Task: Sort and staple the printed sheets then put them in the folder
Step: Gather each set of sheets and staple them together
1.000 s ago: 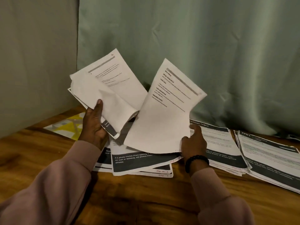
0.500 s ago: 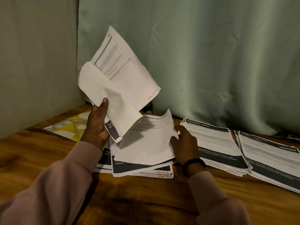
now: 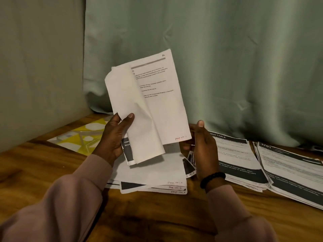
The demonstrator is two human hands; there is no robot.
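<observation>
My left hand (image 3: 114, 137) is shut on a bundle of printed sheets (image 3: 157, 102) and holds it upright above the table. The front sheet curls over toward me, so its blank back shows. My right hand (image 3: 203, 147) is at the bundle's lower right corner, by a red handwritten page number. Its fingers lie behind that corner and its thumb is raised clear of the paper. Below the bundle lies a pile of sheets (image 3: 148, 177) with handwritten page numbers along its bottom edges. A yellow patterned folder (image 3: 82, 137) lies flat at the back left.
Two more piles of printed sheets lie to the right, a middle pile (image 3: 239, 158) headed "DRESSING TABLE" and a right pile (image 3: 290, 173) reaching the frame's edge. A green curtain (image 3: 227, 67) hangs close behind the wooden table (image 3: 157, 215).
My right hand laid one sheet down on the pile below and came back up to the bundle's lower right corner. My left hand turned the bundle more upright.
</observation>
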